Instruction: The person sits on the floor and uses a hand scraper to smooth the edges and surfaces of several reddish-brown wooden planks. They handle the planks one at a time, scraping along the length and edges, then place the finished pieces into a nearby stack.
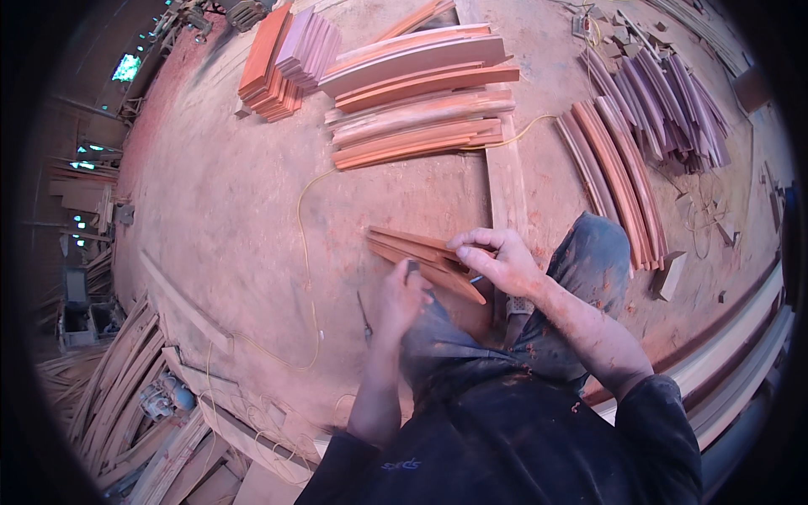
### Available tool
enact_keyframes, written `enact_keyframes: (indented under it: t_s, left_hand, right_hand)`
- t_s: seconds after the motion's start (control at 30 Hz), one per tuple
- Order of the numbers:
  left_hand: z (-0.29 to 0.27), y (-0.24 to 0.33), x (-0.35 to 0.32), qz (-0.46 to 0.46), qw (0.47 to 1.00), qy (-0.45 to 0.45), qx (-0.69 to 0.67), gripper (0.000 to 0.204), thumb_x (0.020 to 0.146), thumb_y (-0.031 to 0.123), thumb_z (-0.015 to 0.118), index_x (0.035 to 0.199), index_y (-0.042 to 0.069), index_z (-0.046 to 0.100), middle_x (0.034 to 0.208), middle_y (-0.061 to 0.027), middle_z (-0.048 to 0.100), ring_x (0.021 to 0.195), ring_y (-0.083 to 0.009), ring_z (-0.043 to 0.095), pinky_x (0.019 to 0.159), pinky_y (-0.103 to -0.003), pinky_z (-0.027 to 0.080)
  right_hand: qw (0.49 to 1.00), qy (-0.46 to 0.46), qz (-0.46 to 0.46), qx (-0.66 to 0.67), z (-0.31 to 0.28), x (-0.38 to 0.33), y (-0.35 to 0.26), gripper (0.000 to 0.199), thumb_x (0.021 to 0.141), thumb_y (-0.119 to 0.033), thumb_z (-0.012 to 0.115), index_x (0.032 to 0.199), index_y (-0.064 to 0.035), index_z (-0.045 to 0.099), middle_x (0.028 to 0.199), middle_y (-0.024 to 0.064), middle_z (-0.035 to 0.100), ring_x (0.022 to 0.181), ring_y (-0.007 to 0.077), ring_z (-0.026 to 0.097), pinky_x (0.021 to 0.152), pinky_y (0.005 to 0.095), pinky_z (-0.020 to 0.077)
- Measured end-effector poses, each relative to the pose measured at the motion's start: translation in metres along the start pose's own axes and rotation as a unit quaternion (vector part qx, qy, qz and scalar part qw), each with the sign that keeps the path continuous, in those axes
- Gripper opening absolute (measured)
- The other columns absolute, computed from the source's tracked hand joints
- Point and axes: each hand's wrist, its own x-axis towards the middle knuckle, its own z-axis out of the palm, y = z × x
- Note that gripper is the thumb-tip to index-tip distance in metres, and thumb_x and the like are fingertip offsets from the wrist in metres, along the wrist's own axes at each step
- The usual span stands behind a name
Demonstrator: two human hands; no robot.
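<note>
In front of my knees lie several reddish-brown wooden pieces (429, 268), long and narrow, close together and tapering toward me. My left hand (402, 296) is closed in a fist at their near left side. A small dark end of something (412, 266) sticks up out of that fist; the rest is hidden by the fingers. My right hand (501, 259) is over the right end of the wood, thumb and fingers drawn together in a pinch. Below its thumb shows a small blue bit (476, 279), too small to name. Whether the fingers grip the wood cannot be made out.
Stacked reddish boards (421, 109) lie ahead, with upright board stacks (286, 63) left of them. Curved slats (614, 181) and purplish pieces (669, 105) lie right. A yellow cord (303, 219) crosses the dusty floor. A thin dark tool (364, 316) lies left of my left hand.
</note>
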Motion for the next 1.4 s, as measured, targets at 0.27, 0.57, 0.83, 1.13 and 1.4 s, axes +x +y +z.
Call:
enact_keyframes:
  t_s: [0.27, 0.57, 0.83, 1.13, 1.4]
  left_hand:
    - [0.000, 0.046, -0.053, -0.003, 0.987, -0.064, -0.149, 0.034, 0.107, 0.021, 0.050, 0.132, 0.000, 0.058, 0.102, -0.0129, 0.076, 0.071, -0.0137, 0.072, 0.059, -0.028, 0.056]
    - [0.030, 0.064, -0.097, 0.221, 0.949, -0.213, -0.070, 0.028, 0.106, 0.011, 0.045, 0.129, 0.002, 0.056, 0.105, -0.0161, 0.074, 0.082, -0.0205, 0.074, 0.069, -0.031, 0.058]
    - [0.007, 0.026, -0.063, -0.050, 0.879, 0.035, -0.473, 0.028, 0.109, 0.011, 0.045, 0.134, 0.002, 0.051, 0.115, -0.0198, 0.072, 0.088, -0.0245, 0.074, 0.072, -0.038, 0.063]
    - [0.031, -0.072, -0.012, 0.071, 0.957, 0.061, -0.274, 0.038, 0.111, 0.017, 0.042, 0.145, 0.002, 0.046, 0.107, -0.0165, 0.074, 0.075, -0.0174, 0.072, 0.060, -0.031, 0.059]
    - [-0.004, -0.050, 0.109, 0.089, 0.976, 0.196, 0.033, 0.041, 0.104, 0.013, 0.047, 0.144, 0.006, 0.050, 0.090, -0.0156, 0.077, 0.076, -0.0239, 0.074, 0.066, -0.039, 0.059]
  right_hand:
    - [1.000, 0.007, -0.022, -0.014, 0.003, -0.002, -0.001, 0.026, 0.102, -0.017, 0.067, 0.118, 0.0021, 0.074, 0.099, 0.0047, 0.074, 0.086, 0.0093, 0.067, 0.075, 0.0281, 0.0593]
    - [0.998, 0.042, 0.018, 0.030, 0.001, 0.003, -0.001, 0.027, 0.103, -0.020, 0.064, 0.117, 0.0015, 0.073, 0.101, 0.0032, 0.073, 0.091, 0.0096, 0.066, 0.079, 0.0291, 0.0573]
    - [0.950, 0.199, 0.159, 0.181, -0.015, 0.013, 0.002, 0.044, 0.106, -0.043, 0.058, 0.132, -0.0082, 0.063, 0.118, 0.0091, 0.067, 0.097, 0.0182, 0.067, 0.064, 0.0360, 0.0602]
    - [0.951, 0.222, 0.113, 0.182, -0.017, 0.012, 0.014, 0.026, 0.104, -0.024, 0.060, 0.122, -0.0066, 0.065, 0.107, 0.0043, 0.060, 0.094, 0.0178, 0.065, 0.070, 0.0351, 0.0634]
    - [0.973, 0.206, 0.051, 0.091, -0.014, 0.010, 0.025, 0.026, 0.101, -0.019, 0.060, 0.122, -0.0036, 0.066, 0.106, 0.0045, 0.064, 0.097, 0.0131, 0.062, 0.087, 0.0292, 0.0538]
